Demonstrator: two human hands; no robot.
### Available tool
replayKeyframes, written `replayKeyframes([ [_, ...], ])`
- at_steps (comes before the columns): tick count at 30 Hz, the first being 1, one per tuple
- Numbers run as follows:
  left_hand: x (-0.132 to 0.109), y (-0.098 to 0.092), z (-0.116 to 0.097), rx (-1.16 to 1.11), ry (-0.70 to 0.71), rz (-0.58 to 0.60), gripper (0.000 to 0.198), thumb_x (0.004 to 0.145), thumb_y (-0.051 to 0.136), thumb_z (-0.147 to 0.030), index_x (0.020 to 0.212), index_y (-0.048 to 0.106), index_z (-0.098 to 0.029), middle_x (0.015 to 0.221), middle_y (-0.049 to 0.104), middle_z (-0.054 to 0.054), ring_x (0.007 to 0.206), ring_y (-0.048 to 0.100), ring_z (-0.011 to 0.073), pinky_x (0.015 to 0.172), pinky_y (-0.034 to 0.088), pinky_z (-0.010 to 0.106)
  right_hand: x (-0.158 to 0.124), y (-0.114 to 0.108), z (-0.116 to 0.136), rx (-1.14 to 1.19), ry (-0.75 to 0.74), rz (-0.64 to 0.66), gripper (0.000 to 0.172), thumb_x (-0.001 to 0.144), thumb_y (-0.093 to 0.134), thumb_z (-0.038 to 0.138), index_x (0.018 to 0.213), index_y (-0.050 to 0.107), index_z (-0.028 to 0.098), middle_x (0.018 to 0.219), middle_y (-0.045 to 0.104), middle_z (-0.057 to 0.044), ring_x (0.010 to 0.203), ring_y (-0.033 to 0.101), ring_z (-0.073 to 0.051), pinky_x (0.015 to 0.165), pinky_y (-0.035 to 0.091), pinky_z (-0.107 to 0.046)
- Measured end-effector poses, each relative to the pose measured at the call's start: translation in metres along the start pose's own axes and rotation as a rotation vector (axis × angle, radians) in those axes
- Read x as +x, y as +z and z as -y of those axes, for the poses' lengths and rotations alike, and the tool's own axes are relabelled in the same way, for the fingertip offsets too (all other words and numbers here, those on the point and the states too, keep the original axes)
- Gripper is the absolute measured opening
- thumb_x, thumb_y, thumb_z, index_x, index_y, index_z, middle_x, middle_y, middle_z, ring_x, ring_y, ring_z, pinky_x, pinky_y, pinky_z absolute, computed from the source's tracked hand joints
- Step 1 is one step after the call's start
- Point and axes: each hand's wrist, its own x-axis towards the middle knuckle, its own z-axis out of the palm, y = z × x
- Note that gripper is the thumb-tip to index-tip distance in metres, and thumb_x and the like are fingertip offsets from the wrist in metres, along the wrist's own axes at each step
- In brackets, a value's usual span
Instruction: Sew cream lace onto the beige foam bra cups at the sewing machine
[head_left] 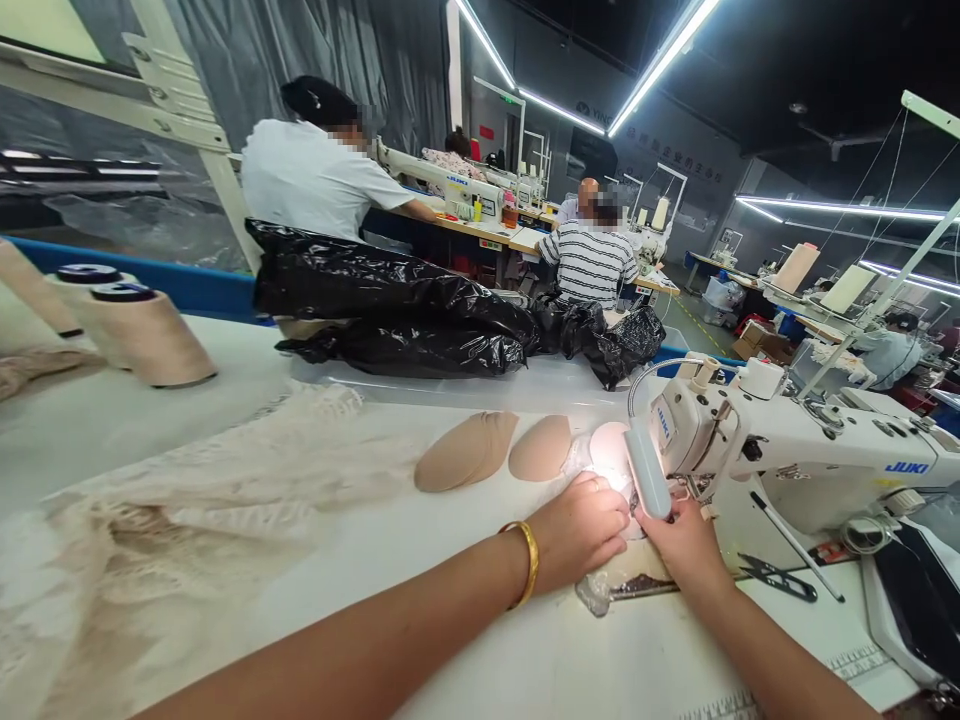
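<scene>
Forearms (pixel 352 620) converge over the desk (pixel 367 525); left hand (pixel 579 530) and right hand (pixel 688 548) nearly meet, fingers (pixel 615 523) bent by pale fabric (pixel 609 447), grip impossible to tell.

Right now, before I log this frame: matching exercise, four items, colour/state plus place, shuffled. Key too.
1. Bracelet
2. Thread snips
3. Stacked oval pieces
4. Lamp

A. Black, on the table to the right of the right hand
B. Lit, shining on a pale piece
C. Gold, around the wrist of the left hand
D. Tan, overlapping, on the table to the left of the lamp

Pairs: 1-C, 2-A, 3-D, 4-B
</scene>
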Motion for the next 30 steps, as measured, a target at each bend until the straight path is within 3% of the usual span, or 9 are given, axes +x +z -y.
replayKeyframes([
  [5,-0.001,-0.004,-0.001,-0.014,0.000,0.009,0.011,0.089,0.068,-0.018,0.079,0.062,-0.019,0.084,0.068,0.001,0.077,0.060,0.0201,0.076,0.042,0.034,0.001,-0.007,-0.001,0.018,-0.038,0.054,0.025,0.071,0.066,0.031,0.052,0.052,0.024,0.049,0.047,0.005,0.053,0.049,-0.017,0.055,0.041,-0.028],
  [8,-0.001,-0.006,-0.002,-0.023,-0.004,0.018,0.013,0.090,0.065,-0.016,0.078,0.060,-0.019,0.083,0.068,0.000,0.077,0.060,0.0201,0.077,0.042,0.034,0.003,-0.019,-0.008,0.061,-0.094,0.142,0.010,0.073,0.062,0.029,0.066,0.063,0.022,0.064,0.061,0.002,0.063,0.057,-0.018,0.063,0.047,-0.028],
  [10,-0.001,-0.008,-0.002,-0.031,-0.008,0.027,0.014,0.091,0.063,-0.015,0.079,0.059,-0.019,0.085,0.068,0.000,0.078,0.060,0.0195,0.078,0.042,0.034,0.006,-0.030,-0.017,0.083,-0.128,0.217,0.010,0.073,0.062,0.027,0.078,0.069,0.022,0.073,0.066,0.001,0.067,0.059,-0.018,0.065,0.048,-0.028],
  [14,-0.002,-0.010,-0.003,-0.045,-0.009,0.026,0.009,0.092,0.062,-0.015,0.084,0.060,-0.019,0.089,0.069,0.001,0.080,0.060,0.0196,0.078,0.042,0.034,0.009,-0.052,-0.033,0.047,-0.234,0.451,0.015,0.073,0.063,0.019,0.087,0.069,0.023,0.067,0.058,0.005,0.061,0.052,-0.014,0.057,0.043,-0.024],
  [17,-0.002,-0.009,-0.002,-0.053,-0.011,0.026,0.011,0.092,0.062,-0.016,0.082,0.059,-0.019,0.090,0.069,0.001,0.081,0.059,0.0200,0.081,0.043,0.035,0.008,-0.058,-0.040,0.021,-0.349,0.563,0.014,0.084,0.060,0.019,0.094,0.067,0.023,0.075,0.060,0.003,0.068,0.056,-0.015,0.061,0.046,-0.024],
  [21,-0.004,-0.008,-0.002,-0.052,-0.016,0.031,0.010,0.093,0.061,-0.015,0.084,0.060,-0.019,0.088,0.068,0.001,0.082,0.060,0.0207,0.083,0.044,0.036,0.000,-0.047,-0.043,-0.128,-0.604,0.449,0.028,0.096,0.057,0.029,0.122,0.066,0.028,0.095,0.065,-0.004,0.084,0.062,-0.021,0.071,0.051,-0.031],
  [24,-0.005,-0.008,-0.003,-0.042,-0.024,0.039,0.013,0.094,0.061,-0.016,0.081,0.060,-0.019,0.084,0.067,0.001,0.080,0.060,0.0204,0.084,0.046,0.036,-0.005,-0.037,-0.046,-0.314,-0.797,0.351,0.030,0.102,0.051,0.029,0.129,0.065,0.032,0.099,0.066,-0.006,0.083,0.062,-0.023,0.073,0.051,-0.036],
  [30,-0.004,-0.008,-0.003,-0.074,-0.035,0.062,0.010,0.096,0.058,-0.017,0.088,0.063,-0.018,0.093,0.071,0.004,0.088,0.064,0.0228,0.089,0.048,0.040,-0.004,-0.033,-0.049,-0.412,-0.892,0.293,0.029,0.104,0.045,0.026,0.127,0.063,0.030,0.091,0.065,-0.005,0.074,0.060,-0.022,0.065,0.048,-0.032],
])
